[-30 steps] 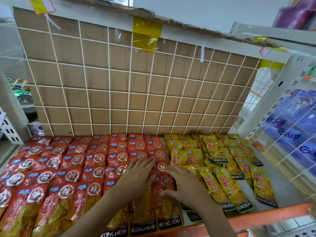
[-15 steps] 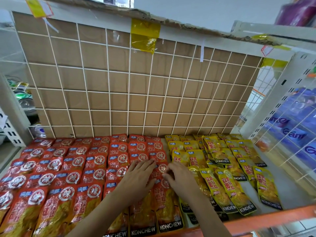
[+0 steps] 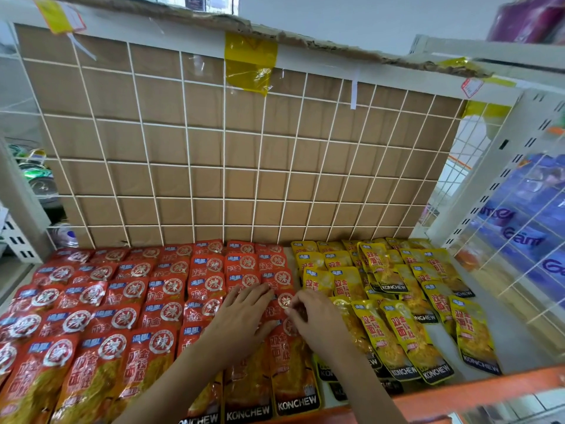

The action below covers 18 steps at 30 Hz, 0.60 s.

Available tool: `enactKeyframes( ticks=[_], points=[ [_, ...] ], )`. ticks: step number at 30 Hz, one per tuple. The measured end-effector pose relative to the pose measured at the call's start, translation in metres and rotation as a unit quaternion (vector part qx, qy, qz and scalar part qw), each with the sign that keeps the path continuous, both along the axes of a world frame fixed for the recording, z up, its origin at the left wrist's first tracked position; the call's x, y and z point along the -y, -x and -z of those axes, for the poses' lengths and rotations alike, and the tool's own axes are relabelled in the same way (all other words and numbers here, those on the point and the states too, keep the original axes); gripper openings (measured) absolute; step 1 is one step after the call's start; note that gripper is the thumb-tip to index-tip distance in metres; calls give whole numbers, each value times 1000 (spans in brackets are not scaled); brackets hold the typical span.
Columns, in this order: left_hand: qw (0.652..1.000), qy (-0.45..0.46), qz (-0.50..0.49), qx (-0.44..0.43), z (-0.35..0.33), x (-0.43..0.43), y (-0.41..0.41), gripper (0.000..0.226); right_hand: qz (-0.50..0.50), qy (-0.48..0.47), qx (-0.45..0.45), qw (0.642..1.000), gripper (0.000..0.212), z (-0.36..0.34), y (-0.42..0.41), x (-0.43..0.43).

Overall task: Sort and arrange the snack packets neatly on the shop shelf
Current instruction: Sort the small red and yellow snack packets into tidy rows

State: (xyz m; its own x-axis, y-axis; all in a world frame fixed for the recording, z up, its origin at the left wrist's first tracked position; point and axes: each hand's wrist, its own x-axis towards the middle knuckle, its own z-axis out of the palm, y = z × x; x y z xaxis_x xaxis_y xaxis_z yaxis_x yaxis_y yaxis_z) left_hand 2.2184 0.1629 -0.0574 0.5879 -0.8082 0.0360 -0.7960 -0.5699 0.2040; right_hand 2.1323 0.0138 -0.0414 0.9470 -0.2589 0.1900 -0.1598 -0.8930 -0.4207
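Red snack packets: overlapping rows, shelf left and centre. Yellow snack packets: right side, looser. My left hand presses flat on the reds; my right hand pinches one red packet. Step: squaring this column. Next, likely: seat it level.

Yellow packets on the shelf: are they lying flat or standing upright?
Lying flat. The yellow packets overlap face-up on the shelf floor, some skewed.

Cardboard backs a wire grid (yellow tape on top), blue packs rightward.
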Motion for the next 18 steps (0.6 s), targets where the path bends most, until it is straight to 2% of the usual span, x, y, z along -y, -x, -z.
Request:
enactKeyframes(
  ticks=[5,9,11,15,18],
  points=[
    [1000,20,-6,-2,-15,5,12,122,29,-33,75,996,13,-12,12,15],
    [1000,17,-8,13,-15,14,32,70,49,-34,78,995,13,-17,29,40],
    [1000,3,-4,5,-7,23,43,58,55,-30,84,995,12,-16,38,53],
    [998,-25,-46,30,9,29,59,72,63,-29,87,994,11,-13,54,74],
    [995,-45,-70,51,15,30,64,71,49,-21,77,996,17,-9,61,87]
  ],
)
